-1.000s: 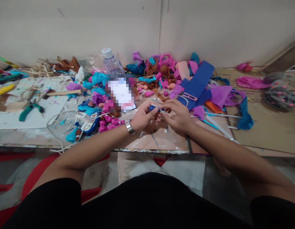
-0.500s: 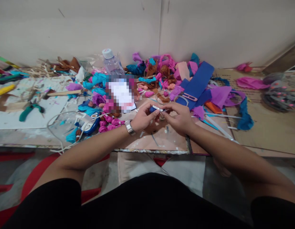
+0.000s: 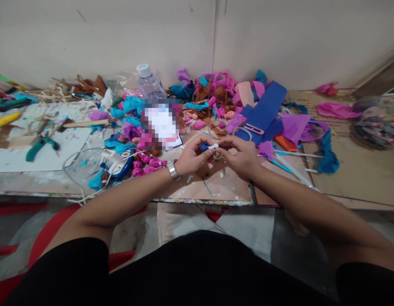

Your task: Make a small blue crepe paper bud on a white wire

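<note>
Over the front middle of the table my two hands meet, fingertips almost touching. My left hand (image 3: 191,158) is closed around a small dark blue crumpled paper bundle (image 3: 204,146), its thumb pressed on the near side. A short white strip (image 3: 213,146) lies across the bundle's right end. My right hand (image 3: 241,156) pinches the strip's right end between thumb and forefinger. Just behind the hands are a clear ring-shaped roll (image 3: 218,129) and a folded blue crepe paper strip (image 3: 267,106) with a pink-handled tool (image 3: 253,129) on it.
Left of my hands lie a phone (image 3: 163,125) with a blurred screen, pink paper bundles (image 3: 146,163), a blue and white glue gun (image 3: 122,165) with its cord, a hammer (image 3: 87,123) and green pliers (image 3: 40,148). A plastic bottle (image 3: 149,85) stands behind. Cardboard (image 3: 359,178) covers the right side.
The white strip has shifted a little at the blue bundle and now looks shorter and bunched at my right fingertips. Both hands stay in almost the same place.
</note>
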`<state>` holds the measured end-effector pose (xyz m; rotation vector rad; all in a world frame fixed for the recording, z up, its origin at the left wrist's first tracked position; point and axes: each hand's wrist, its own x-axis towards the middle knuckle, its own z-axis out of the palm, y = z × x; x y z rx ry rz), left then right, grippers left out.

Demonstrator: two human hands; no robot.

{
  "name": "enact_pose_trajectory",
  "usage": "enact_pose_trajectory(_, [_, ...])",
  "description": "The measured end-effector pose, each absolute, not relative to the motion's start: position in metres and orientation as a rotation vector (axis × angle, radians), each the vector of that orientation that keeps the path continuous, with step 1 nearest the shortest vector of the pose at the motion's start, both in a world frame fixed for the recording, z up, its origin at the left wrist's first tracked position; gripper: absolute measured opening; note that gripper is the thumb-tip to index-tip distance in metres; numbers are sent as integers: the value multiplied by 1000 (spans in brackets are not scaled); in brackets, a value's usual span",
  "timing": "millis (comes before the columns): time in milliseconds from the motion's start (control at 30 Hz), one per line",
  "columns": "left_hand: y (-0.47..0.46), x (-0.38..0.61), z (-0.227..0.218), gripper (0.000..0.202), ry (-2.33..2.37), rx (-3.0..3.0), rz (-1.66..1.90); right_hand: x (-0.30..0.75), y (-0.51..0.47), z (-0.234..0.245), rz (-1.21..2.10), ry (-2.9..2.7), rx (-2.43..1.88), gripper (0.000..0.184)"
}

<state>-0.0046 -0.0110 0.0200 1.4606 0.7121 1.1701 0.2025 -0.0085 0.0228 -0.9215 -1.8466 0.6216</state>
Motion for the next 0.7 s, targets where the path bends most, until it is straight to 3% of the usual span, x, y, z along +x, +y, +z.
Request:
enact_pose_trajectory(200, [-10,-4,15,49,695,1444,1197,205,-7,23,611,-1848,-902,30])
enact_pose_trajectory(700, [-10,-4,11,49,628,1427,1096,211,-4,28,537,-1976,-802,21])
